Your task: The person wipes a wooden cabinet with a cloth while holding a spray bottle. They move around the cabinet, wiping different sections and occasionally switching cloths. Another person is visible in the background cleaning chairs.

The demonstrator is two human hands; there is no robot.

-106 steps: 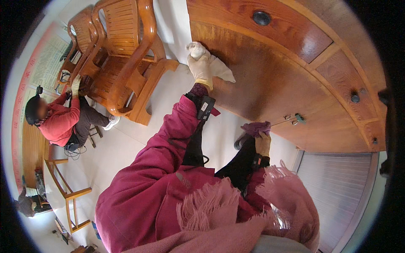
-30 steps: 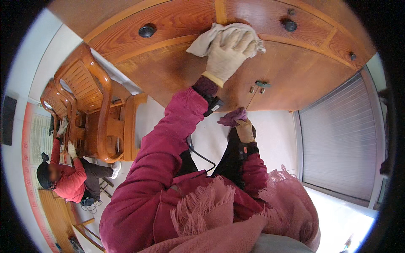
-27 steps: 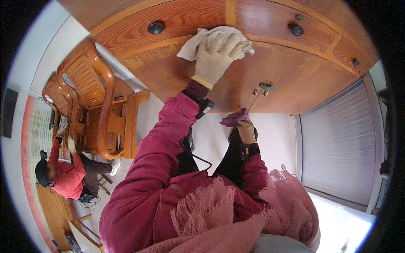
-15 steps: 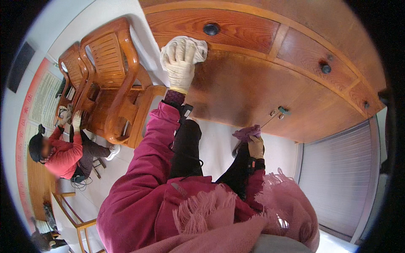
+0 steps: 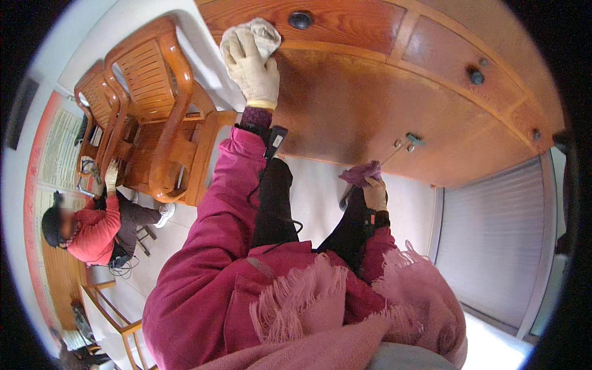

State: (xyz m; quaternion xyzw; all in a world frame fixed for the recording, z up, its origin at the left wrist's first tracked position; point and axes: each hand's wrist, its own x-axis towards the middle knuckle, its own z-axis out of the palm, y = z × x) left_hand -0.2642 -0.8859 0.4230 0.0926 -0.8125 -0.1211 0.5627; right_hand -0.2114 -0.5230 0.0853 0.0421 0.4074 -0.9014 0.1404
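My left hand (image 5: 251, 71), in a pale glove, presses a bunched white cloth (image 5: 266, 36) to the left edge of the wooden cabinet (image 5: 345, 105), just below the top drawer. Its fingers lie over the cloth. Lower down, near my knee, my right hand (image 5: 374, 194), gloved as well, grips a crumpled purple cloth (image 5: 361, 173). That cloth hangs by the cabinet's lower edge. A round black knob (image 5: 300, 20) is to the right of my left hand. Small metal and green latch parts (image 5: 414, 139) are on the lower front, above my right hand.
Glossy wooden armchairs (image 5: 154, 117) stand at the left against the wall. Beyond them a person in a red jacket (image 5: 97, 228) sits on a low stool, gloved hands at a chair. A ribbed grey panel (image 5: 490, 250) stands at the right. A wooden chair frame (image 5: 126, 327) is at the lower left.
My left hand and the white cloth have shifted slightly left and up along the cabinet's edge. The right hand still holds the purple cloth. The whole view has tilted a little.
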